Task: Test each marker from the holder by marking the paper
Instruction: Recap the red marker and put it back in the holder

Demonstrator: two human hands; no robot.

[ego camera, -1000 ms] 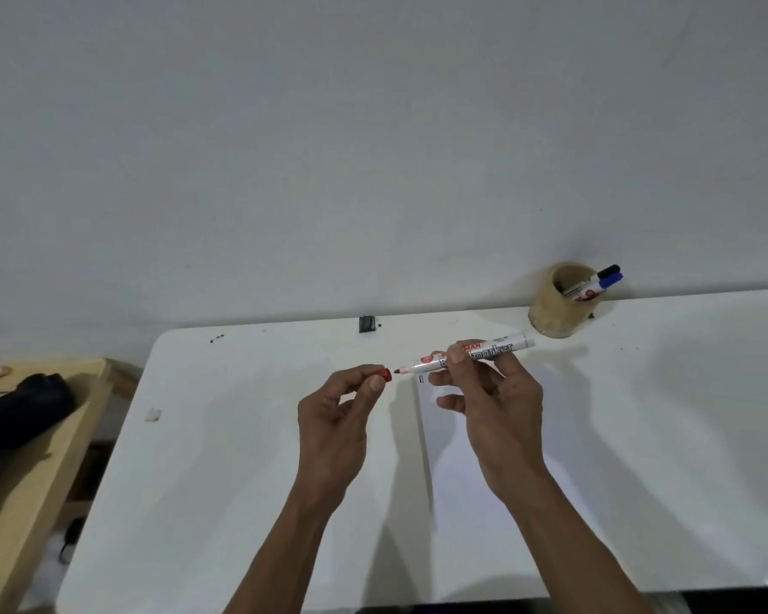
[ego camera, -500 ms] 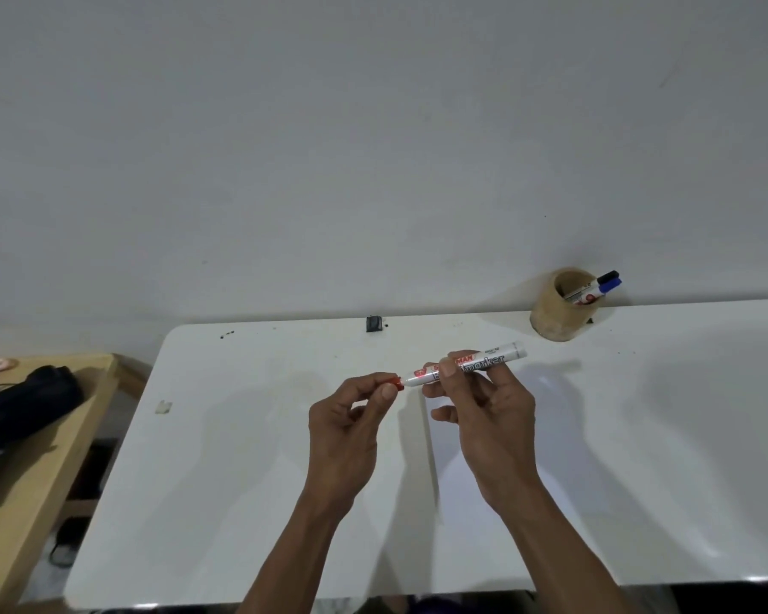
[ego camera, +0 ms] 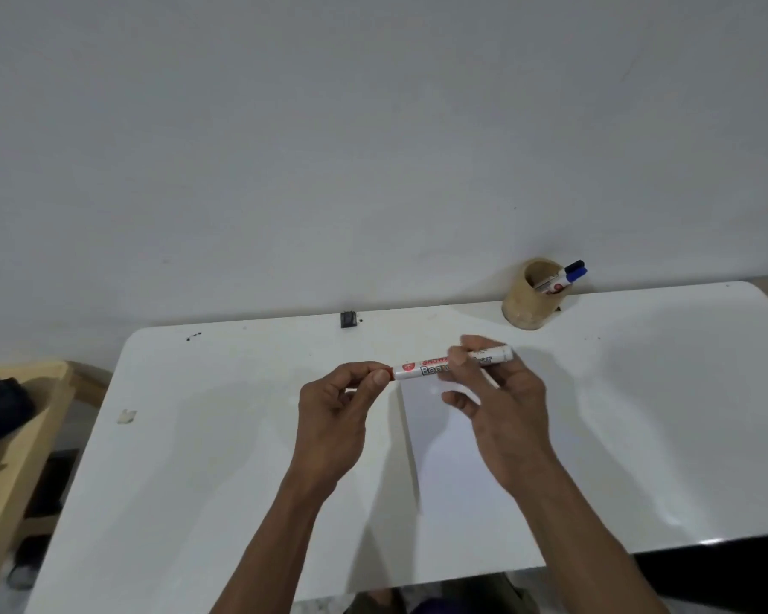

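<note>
Nearest, the two forearms reach up over the white worktop (ego camera: pixel 205 502), and between them lies the paper (ego camera: pixel 444 458), its left edge showing as a faint grey line; no mark can be made out on the part that shows. Above its far edge the right hand (ego camera: pixel 502 418) holds the red marker (ego camera: pixel 435 367) level, fingers (ego camera: pixel 460 358) pinching the white barrel near its middle. The left hand (ego camera: pixel 333 423) pinches the red cap (ego camera: pixel 389 374) at the marker's left end. A second ago the cap was held apart from the bare red tip; half a second ago it was closing in; now it sits over the tip, so this marker is being closed, though whether it has clicked fully home is hard to say at this blur. Judging by that, the red marker's test is over and it is due to go back. Farther off, at the far right of the worktop against the wall, the holder (ego camera: pixel 524 308) leans with two capped markers poking out, a blue-capped marker (ego camera: pixel 577 273) and a black-capped marker (ego camera: pixel 573 265), which probably await their turn. Mid far edge sits a small dark object (ego camera: pixel 348 319).
</note>
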